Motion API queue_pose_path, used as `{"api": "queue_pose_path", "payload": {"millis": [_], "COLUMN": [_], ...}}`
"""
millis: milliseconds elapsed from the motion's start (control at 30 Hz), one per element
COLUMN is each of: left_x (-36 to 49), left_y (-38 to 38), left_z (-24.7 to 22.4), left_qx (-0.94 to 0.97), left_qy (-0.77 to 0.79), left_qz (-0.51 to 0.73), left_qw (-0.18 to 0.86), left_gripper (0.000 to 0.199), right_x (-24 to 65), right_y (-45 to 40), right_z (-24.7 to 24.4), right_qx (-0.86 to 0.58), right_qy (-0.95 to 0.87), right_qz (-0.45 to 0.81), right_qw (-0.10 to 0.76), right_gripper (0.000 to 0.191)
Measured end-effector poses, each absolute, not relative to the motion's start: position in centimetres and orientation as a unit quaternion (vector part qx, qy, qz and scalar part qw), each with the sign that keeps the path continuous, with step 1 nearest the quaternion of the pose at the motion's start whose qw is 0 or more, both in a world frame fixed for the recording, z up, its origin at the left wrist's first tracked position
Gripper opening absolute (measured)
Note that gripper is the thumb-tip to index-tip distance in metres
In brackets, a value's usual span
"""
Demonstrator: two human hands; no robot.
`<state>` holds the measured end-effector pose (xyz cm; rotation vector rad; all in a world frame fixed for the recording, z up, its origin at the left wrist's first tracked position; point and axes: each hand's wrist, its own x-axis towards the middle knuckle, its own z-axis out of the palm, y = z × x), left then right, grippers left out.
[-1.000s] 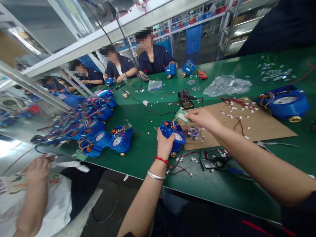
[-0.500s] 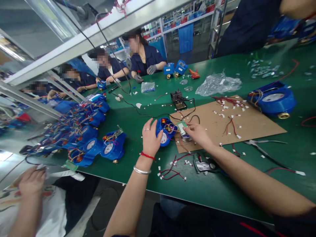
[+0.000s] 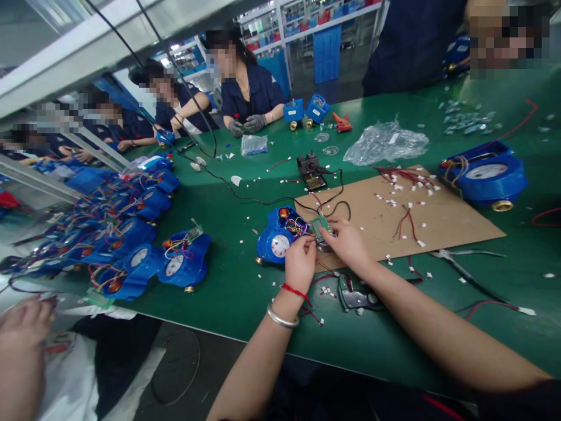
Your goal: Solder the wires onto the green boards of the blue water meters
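Observation:
My right hand grips a small green circuit board with a display by its right edge, above a solder spool that shows only in part. Close to the board's lower left, the fingers of my left hand are pinched together; what lies between them is too small to make out. Coloured wires run from the board into an open blue water meter with a round white dial. That meter rests on the green table just left of my left hand.
Many blue meters crowd the left. A cardboard sheet carries red-black leads. Pliers, a green-and-black tool and another meter lie rightward. A black stand is behind. Co-workers sit along the far side.
My left hand has left the blue meter's dial and moved right to the circuit board, its fingers closing to a pinch. My right hand still holds the board, now tilted differently.

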<state>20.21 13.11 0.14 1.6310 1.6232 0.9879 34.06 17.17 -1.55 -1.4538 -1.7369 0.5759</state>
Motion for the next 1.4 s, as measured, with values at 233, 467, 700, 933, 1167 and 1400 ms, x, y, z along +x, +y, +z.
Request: {"api": "queue_pose_path", "payload": {"millis": [233,467,700,933,1167,1400], "left_x": [20.7,20.8,20.4,19.8,19.6,19.8], "left_y": [13.2,12.8,12.3,12.6,12.7,12.8], "left_z": [-0.2,-0.6,-0.8,-1.0,-1.2,-1.3], "left_qx": [0.593,0.633,0.692,0.692,0.687,0.674], "left_qy": [0.63,0.623,0.603,0.605,0.605,0.608], "left_qz": [0.396,0.39,0.36,0.36,0.367,0.38], "left_qw": [0.307,0.244,0.167,0.158,0.165,0.178], "left_gripper": [0.011,0.012,0.033,0.035,0.034,0.034], "right_x": [34.4,34.8,34.6,34.2,34.6,34.3], "right_y": [17.2,17.2,17.3,16.5,16.6,16.6], "right_z": [-1.1,-1.3,-1.5,-0.8,-1.2,-1.3], "right_qx": [-0.608,-0.551,-0.552,-0.557,-0.551,-0.521], "right_qy": [-0.645,-0.667,-0.69,-0.717,-0.712,-0.722], "right_qz": [0.2,0.302,0.283,0.192,0.216,0.256], "right_qw": [0.417,0.4,0.372,0.372,0.379,0.377], "right_gripper": [0.018,0.037,0.039,0.043,0.039,0.039]}}
